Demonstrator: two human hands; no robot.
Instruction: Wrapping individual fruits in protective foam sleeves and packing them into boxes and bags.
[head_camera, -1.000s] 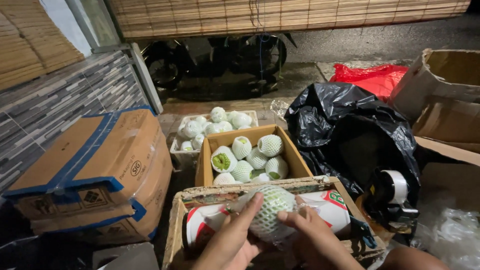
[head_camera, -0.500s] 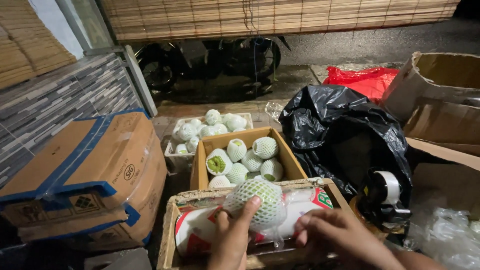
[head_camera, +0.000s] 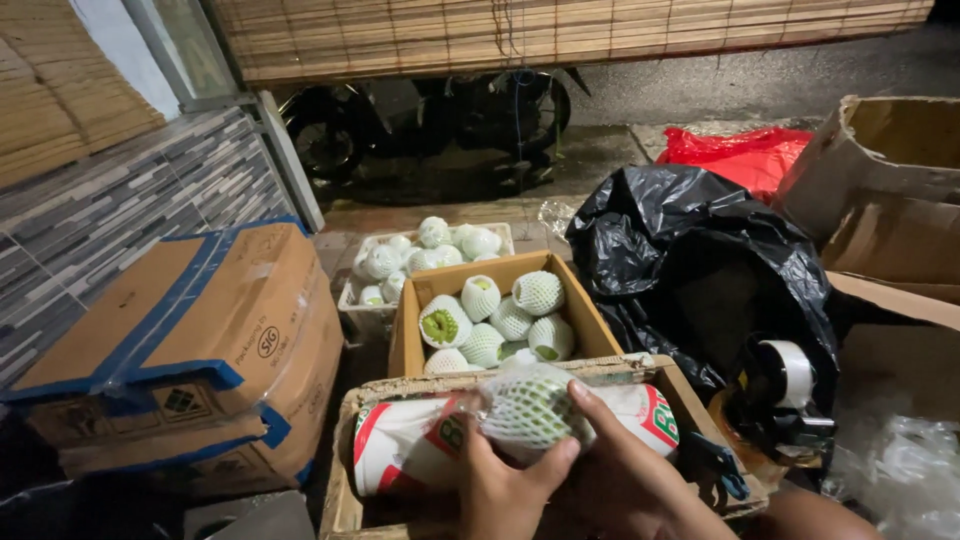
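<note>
Both hands, the left hand (head_camera: 505, 490) and right hand (head_camera: 625, 475), were clamped around a net-wrapped green fruit (head_camera: 528, 408) over the worn cardboard box (head_camera: 352, 470), with another open box of wrapped fruit (head_camera: 497, 322) just behind it.

Dim pavement (head_camera: 700, 90) — bamboo blind (head_camera: 560, 30)
</note>
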